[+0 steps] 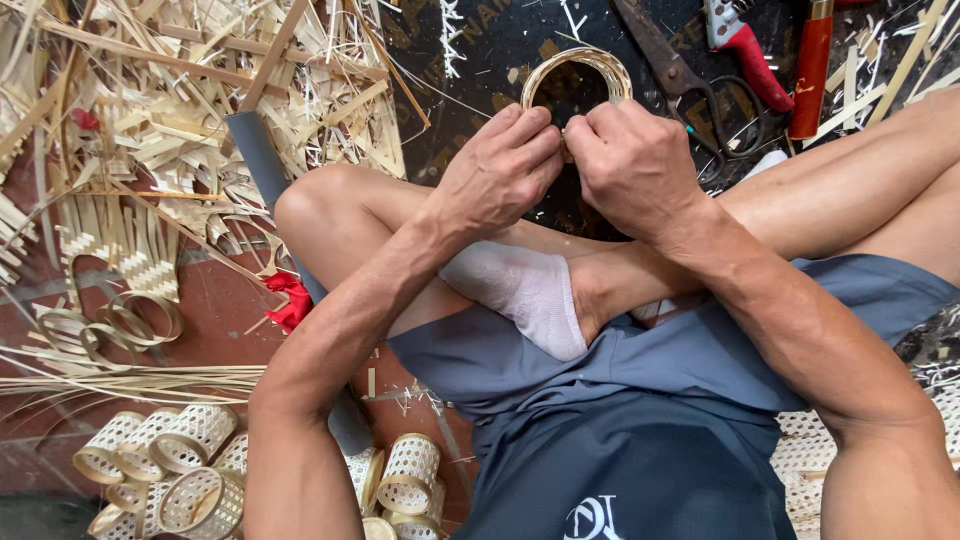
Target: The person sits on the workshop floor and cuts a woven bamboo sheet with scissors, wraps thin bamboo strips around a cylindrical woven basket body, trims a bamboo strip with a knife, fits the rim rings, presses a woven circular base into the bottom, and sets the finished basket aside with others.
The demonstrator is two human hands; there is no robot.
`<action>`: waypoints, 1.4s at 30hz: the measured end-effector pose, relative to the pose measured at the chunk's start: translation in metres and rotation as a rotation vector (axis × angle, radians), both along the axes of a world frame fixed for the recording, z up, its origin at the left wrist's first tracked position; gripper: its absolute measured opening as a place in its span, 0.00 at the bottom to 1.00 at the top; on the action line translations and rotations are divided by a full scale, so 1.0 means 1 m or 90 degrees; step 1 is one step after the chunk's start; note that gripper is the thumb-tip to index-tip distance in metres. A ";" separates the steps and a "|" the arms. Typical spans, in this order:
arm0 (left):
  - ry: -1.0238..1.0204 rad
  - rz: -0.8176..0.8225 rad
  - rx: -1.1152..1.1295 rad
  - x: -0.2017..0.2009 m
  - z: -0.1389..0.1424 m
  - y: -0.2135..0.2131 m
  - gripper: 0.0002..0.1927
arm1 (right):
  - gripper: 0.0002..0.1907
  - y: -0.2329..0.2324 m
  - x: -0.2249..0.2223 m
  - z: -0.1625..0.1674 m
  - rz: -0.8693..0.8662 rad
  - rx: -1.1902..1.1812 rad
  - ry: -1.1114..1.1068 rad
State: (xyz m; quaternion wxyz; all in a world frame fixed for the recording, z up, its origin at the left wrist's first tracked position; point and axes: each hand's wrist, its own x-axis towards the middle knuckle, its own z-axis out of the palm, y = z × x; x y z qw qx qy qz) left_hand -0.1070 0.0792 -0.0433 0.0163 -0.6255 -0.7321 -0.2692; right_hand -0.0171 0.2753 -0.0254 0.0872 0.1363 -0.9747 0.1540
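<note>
My left hand [503, 167] and my right hand [632, 165] meet in front of me, above my crossed legs. Both pinch the near rim of a small round bamboo strip ring [577, 64], which rises past my fingertips over a black mat [480, 60]. The ring's lower edge is hidden behind my fingers. My white-socked foot [525, 292] rests just below the hands.
A heap of bamboo strips and offcuts [180, 110] covers the floor at left. Finished woven cylinders [190, 465] lie at lower left, with loose rings [120, 325] above them. Large scissors [680, 70], a red-handled tool [745, 55] and a red-handled knife [812, 75] lie on the mat at upper right.
</note>
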 end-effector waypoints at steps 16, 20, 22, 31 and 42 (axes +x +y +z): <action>0.019 0.015 -0.010 -0.002 -0.006 -0.001 0.11 | 0.01 0.020 -0.027 -0.002 0.076 -0.010 -0.239; 0.025 0.014 -0.014 -0.003 -0.007 -0.001 0.14 | 0.04 0.027 -0.038 0.006 0.117 -0.061 -0.330; 0.013 0.003 -0.034 -0.003 -0.007 -0.001 0.14 | 0.04 0.029 -0.041 0.008 0.118 -0.060 -0.349; -0.044 -0.009 -0.003 -0.003 -0.010 0.001 0.20 | 0.04 0.038 -0.039 -0.002 0.132 -0.062 -0.403; -0.047 -0.022 -0.006 -0.004 -0.009 -0.003 0.17 | 0.13 0.050 -0.077 0.025 0.086 -0.195 -0.281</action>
